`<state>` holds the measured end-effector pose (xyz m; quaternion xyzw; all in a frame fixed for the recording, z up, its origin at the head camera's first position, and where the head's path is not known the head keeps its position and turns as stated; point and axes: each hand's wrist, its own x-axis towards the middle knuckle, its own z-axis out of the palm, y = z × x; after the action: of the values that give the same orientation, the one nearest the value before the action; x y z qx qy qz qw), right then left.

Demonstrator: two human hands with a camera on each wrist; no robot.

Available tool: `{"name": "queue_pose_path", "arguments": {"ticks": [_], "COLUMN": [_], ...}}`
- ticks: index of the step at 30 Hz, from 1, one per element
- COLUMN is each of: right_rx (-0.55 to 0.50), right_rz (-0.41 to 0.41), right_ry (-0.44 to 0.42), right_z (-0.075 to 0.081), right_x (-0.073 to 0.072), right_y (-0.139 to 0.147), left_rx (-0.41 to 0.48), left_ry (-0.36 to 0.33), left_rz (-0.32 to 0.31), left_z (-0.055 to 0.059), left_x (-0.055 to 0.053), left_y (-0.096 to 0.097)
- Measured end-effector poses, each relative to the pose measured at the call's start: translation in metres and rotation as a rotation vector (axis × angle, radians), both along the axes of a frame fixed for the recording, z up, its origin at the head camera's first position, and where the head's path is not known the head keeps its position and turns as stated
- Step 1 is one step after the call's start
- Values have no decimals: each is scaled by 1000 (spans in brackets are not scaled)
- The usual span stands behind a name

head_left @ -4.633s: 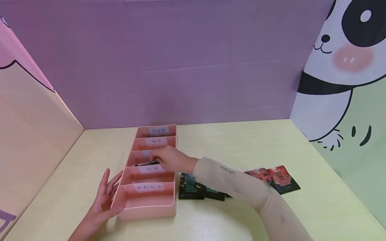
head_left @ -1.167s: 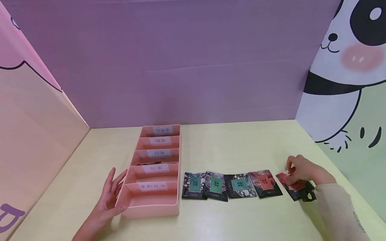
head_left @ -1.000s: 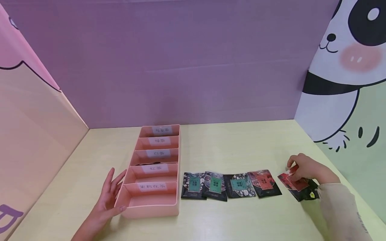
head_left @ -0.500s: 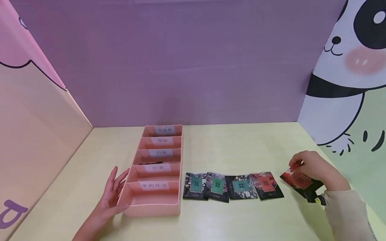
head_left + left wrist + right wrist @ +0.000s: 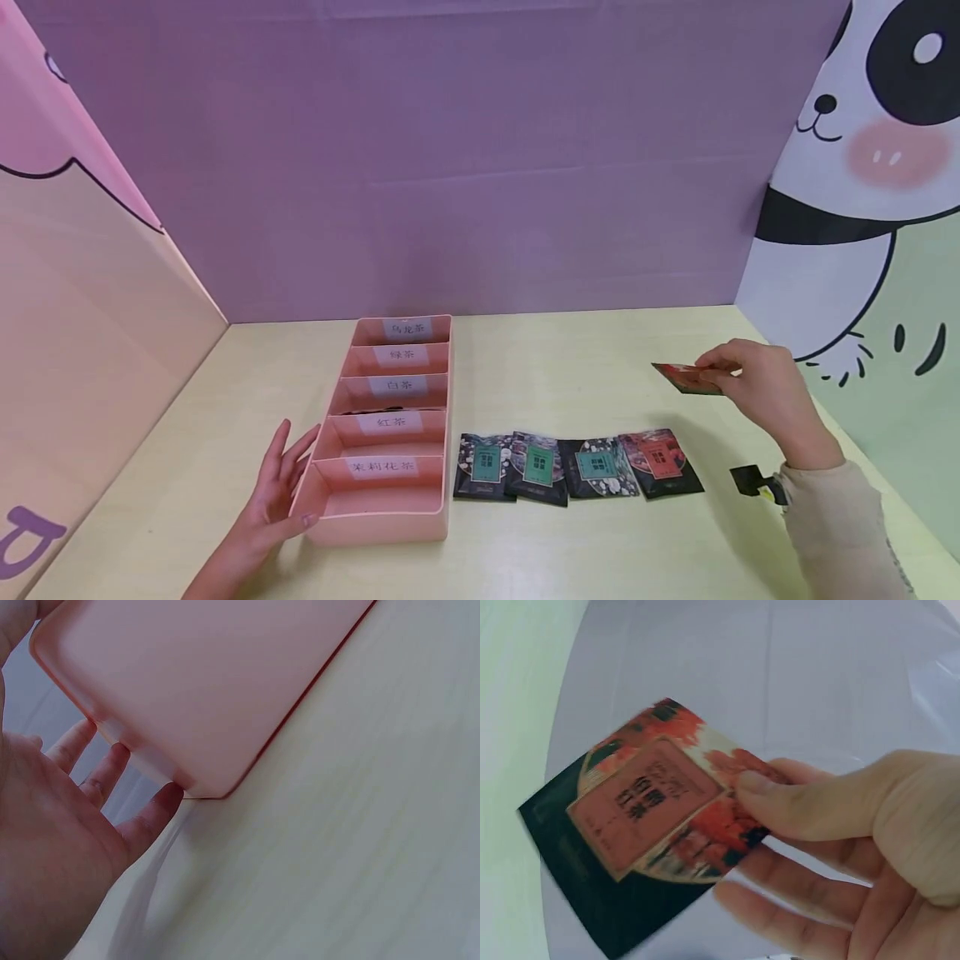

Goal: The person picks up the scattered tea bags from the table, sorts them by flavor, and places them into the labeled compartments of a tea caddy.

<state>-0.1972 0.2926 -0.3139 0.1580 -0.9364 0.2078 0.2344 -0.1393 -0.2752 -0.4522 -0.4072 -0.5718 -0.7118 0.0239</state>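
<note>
A pink divided box stands on the table, its several compartments bearing labels in Chinese. At its near left corner my left hand touches the wall with fairly straight fingers; the left wrist view shows the fingertips against the pink side. Over the right part of the table my right hand pinches a tea sachet by one edge, between thumb and fingers. That sachet is black with red flowers and a red label. It hangs above the table, tilted nearly flat in the head view.
To the right of the box lies a row of sachets: several with green labels and one with a red label. A dark sachet edge shows inside the middle compartment. Purple backdrop and printed side walls enclose the table.
My right hand earlier reached into the box's middle compartment, then went right to the red-labelled sachet on the table. It has now lifted that sachet. The left hand has stayed at the box.
</note>
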Motion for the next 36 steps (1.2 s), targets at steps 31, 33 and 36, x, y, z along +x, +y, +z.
{"name": "queue_pose_path", "arguments": {"ticks": [31, 33, 36], "right_rx": [-482, -495, -509], "right_rz": [272, 292, 338], "right_ry": [-157, -162, -160], "right_z": [4, 4, 4], "right_x": [-46, -48, -51], "right_y": [-119, -128, -142], "left_rx": [-17, -18, -17], "left_ry": [-34, -45, -66], "left_rz": [-11, -6, -2], "left_z": [-5, -4, -2], "left_x": [0, 1, 2], "left_y": [0, 0, -1]}}
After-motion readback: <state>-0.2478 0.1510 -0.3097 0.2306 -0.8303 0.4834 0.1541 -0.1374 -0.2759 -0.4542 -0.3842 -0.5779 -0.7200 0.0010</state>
